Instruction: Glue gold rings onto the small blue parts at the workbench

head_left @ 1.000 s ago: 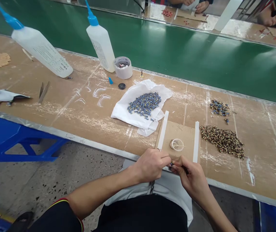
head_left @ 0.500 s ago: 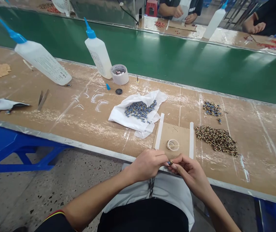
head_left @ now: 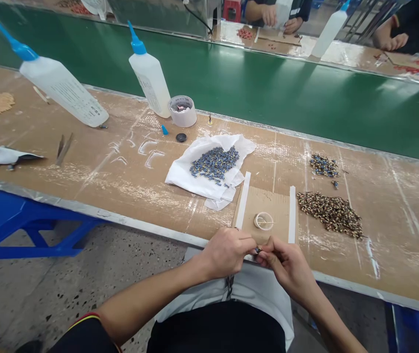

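My left hand [head_left: 227,252] and my right hand [head_left: 289,267] meet at the near edge of the bench, both pinched on one small dark part [head_left: 258,250] between their fingertips. Just beyond them lies a cardboard pad [head_left: 266,202] edged by two white strips, with a small round white lid [head_left: 263,220] on it. A white cloth [head_left: 183,174] to the left holds a heap of small blue parts [head_left: 214,163]. To the right lie a heap of brown-and-cream rings [head_left: 330,211] and a smaller blue pile [head_left: 323,165].
Two white squeeze bottles with blue nozzles [head_left: 149,76] [head_left: 62,90] and a white tape roll [head_left: 183,111] stand at the back left. A green conveyor belt [head_left: 268,83] runs behind the bench. Other people's hands [head_left: 293,24] work across it. A blue stool [head_left: 7,220] stands below left.
The view shifted slightly. My hands stayed together at the bench edge, still pinching the small part.
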`<state>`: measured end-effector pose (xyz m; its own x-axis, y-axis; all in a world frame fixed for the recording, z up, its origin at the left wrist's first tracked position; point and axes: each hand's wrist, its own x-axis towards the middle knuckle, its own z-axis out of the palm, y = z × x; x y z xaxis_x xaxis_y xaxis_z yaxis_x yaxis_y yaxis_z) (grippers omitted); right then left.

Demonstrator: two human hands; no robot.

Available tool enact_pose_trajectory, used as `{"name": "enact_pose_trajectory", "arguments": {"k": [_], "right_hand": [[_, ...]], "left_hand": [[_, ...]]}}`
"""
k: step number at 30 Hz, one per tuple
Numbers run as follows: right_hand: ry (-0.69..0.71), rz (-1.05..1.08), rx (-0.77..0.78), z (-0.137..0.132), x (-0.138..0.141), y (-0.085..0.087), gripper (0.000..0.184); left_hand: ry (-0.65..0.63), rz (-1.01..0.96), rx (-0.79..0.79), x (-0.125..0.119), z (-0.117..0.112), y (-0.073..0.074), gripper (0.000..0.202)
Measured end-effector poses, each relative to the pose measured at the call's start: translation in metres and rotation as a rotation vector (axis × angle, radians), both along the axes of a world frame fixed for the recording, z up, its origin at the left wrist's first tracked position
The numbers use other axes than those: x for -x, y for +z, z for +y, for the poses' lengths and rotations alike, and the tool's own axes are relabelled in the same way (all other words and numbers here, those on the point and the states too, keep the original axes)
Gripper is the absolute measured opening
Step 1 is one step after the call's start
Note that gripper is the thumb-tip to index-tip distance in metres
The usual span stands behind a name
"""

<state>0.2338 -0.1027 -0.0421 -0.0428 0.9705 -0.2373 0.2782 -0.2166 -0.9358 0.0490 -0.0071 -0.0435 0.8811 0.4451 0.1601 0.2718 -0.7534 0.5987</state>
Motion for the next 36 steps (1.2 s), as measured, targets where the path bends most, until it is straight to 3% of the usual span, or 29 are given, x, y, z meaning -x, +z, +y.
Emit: {"name": "enact_pose_trajectory", "arguments": {"k": [5,12,17,21,25,32,36], "right_hand": [[0.065,-0.09,-0.06,0.003,0.0,0.001,0.02],[0.088,-0.135,-0.085,0.007,0.0,0.005,0.022],[0.053,-0.017,-0.03,0.008,0.001,0.006,0.021],[0.008,0.123,0.0,0.004,0.004,0.01,0.02],[-0.052,0.15,-0.05,-0.006,-0.007,0.011,0.024],[-0.418,-0.026,-0.203,-0.021,-0.047,-0.006,0.025],[-0.505,-0.028,-0.234,-0.023,-0.049,-0.013,0.025]], "left_hand": [[-0.024,0.02,-0.061,-0.001,0.002,0.002,0.013],[-0.035,0.042,-0.03,-0.001,0.002,0.0,0.012],[-0.04,0.004,0.065,0.001,0.005,0.004,0.015],[-0.071,-0.062,0.255,0.005,0.009,0.019,0.025],[-0.016,-0.089,0.579,0.009,0.008,0.035,0.029],[0.112,-0.267,1.711,0.011,0.011,0.043,0.03],[0.094,-0.358,2.071,0.012,0.016,0.049,0.024]]}}
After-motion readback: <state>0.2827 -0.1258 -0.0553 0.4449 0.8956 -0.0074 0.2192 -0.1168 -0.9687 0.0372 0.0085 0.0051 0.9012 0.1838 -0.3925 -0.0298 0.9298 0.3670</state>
